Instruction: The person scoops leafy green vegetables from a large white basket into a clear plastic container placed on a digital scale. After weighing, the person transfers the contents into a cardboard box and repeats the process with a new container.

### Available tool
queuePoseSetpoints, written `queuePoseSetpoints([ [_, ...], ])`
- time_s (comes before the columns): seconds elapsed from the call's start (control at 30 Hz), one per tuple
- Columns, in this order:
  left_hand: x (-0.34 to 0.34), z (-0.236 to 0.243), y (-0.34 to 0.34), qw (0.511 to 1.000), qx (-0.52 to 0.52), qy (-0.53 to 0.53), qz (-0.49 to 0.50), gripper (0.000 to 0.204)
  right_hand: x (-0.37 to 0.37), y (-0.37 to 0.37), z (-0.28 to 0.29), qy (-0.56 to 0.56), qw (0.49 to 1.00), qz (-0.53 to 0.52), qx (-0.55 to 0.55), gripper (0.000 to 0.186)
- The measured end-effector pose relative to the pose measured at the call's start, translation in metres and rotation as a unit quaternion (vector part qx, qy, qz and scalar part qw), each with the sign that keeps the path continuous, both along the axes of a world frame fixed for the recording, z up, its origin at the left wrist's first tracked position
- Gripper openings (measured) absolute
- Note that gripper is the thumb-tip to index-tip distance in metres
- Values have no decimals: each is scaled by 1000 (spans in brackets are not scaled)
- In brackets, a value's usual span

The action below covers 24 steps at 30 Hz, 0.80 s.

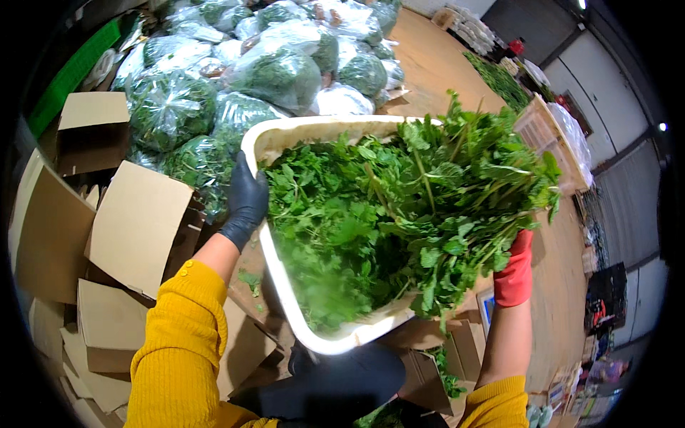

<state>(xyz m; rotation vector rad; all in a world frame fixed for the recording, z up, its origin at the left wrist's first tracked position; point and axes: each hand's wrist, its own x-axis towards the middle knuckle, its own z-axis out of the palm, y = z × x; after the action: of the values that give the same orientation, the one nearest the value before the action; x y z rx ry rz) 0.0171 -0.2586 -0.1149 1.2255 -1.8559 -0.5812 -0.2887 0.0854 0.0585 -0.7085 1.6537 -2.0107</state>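
Observation:
A white plastic tub (323,342) full of leafy greens (325,235) is held out in front of me. My left hand (245,200), in a black glove, grips its left rim. My right hand (512,267), in a red glove, is at the right side under a taller, stemmy bunch of greens (474,189), which hangs over the tub's edge; its fingers are hidden, so I cannot tell whether they grip the bunch, the rim or both.
Cardboard boxes (139,228) crowd the left and lower floor. Clear bags of greens (278,78) are piled beyond the tub, beside a green crate (75,75). A wooden crate (542,143) and loose greens (499,82) lie right. A distant person in red (515,48) is at back right.

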Motion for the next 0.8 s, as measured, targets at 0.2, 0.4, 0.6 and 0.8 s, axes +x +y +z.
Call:
queuePoseSetpoints([
  [0.2,-2,-16,-17,999,38,-13,-20,54,40,113,77,69,992,-91,52,42],
  [0.4,6,-31,-36,998,-13,6,-63,50,111,223,115,49,974,-166,147,44],
  [0.6,0,-44,-50,997,-35,-28,-69,50,148,269,74,-110,933,-168,300,46],
  [0.8,12,-53,-70,994,-52,-53,-78,52,114,242,-70,73,792,66,602,38],
])
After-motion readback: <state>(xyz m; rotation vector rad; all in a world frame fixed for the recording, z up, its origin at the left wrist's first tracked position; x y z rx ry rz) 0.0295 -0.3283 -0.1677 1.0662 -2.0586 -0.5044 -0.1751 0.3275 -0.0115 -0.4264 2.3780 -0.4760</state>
